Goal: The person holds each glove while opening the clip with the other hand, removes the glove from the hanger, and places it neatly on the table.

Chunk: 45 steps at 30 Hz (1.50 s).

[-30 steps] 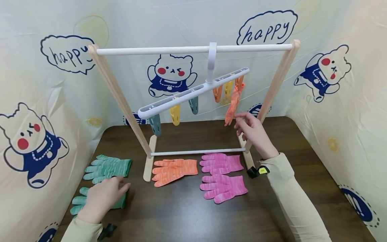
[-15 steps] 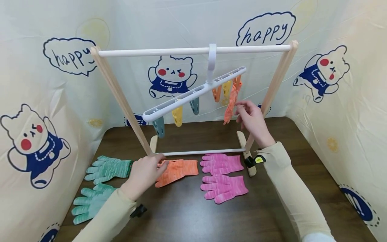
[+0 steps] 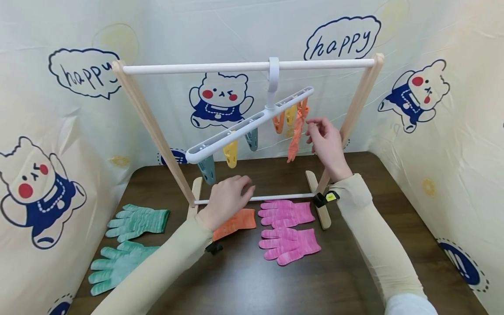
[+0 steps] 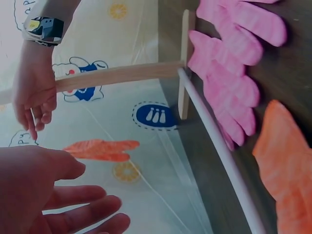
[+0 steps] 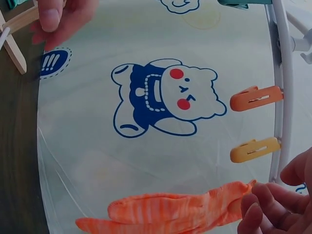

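An orange glove (image 3: 298,135) hangs from an orange clothespin at the right end of the white hanger (image 3: 246,128). My right hand (image 3: 327,142) is just right of that glove with its fingers loosely bent; in the right wrist view they lie close to the cuff, and contact is unclear. My left hand (image 3: 229,199) hovers above a second orange glove (image 3: 240,221) on the table, partly covering it. The left wrist view shows its fingers (image 4: 80,197) relaxed and holding nothing. Other clothespins on the hanger are teal (image 3: 207,169), yellow (image 3: 231,155) and orange (image 3: 278,123).
A wooden rack with a white top rod (image 3: 197,68) carries the hanger. Two pink gloves (image 3: 291,246) lie before its right foot (image 3: 323,216), and two green gloves (image 3: 138,221) lie at the table's left. A printed cloth surrounds the table on three sides.
My left hand has moved right and upward from above the green gloves to above the orange glove. My right hand has risen slightly beside the hanging glove. The hanger has swung a little.
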Available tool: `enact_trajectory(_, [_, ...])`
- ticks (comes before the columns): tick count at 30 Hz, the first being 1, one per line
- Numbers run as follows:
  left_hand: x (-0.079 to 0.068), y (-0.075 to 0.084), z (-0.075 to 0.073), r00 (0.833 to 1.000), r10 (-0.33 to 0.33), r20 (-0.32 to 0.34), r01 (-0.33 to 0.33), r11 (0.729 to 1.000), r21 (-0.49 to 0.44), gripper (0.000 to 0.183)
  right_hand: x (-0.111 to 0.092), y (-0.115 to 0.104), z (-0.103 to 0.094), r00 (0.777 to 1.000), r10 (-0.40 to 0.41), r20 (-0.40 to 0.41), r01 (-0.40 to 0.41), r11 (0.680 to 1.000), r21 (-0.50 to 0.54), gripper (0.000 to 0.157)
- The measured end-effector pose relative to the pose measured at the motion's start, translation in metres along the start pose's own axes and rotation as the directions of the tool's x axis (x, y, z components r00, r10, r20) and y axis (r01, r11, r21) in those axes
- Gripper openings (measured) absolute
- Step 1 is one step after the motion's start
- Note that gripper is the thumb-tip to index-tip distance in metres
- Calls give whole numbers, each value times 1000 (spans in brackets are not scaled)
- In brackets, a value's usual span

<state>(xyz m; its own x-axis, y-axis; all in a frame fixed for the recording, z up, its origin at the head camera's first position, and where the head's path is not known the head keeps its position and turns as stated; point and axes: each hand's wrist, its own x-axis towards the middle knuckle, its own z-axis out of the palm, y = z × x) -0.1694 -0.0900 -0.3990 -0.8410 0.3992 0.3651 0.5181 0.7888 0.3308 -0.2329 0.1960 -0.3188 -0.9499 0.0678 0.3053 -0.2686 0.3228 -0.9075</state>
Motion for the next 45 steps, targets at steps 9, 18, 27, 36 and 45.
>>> enact_trajectory(9, [36,11,9,999,-49,-12,49,998,-27,20,32,-9,16,988,-2,-152,0,1000,-11,35])
enact_trajectory(18, [55,17,16,997,-34,-69,28,996,-81,18,56,-9,22,988,43,-150,-52,997,-54,47])
enact_trajectory(27, [65,22,19,994,-7,-106,-1,997,-79,17,61,-9,22,997,75,-11,-75,997,19,47])
enact_trajectory(36, [89,36,18,989,-81,-123,62,987,-149,25,61,-8,15,996,95,5,-95,995,7,46])
enact_trajectory(45, [103,50,24,981,-123,-150,113,991,-75,46,51,-3,17,998,62,4,-62,998,-10,44])
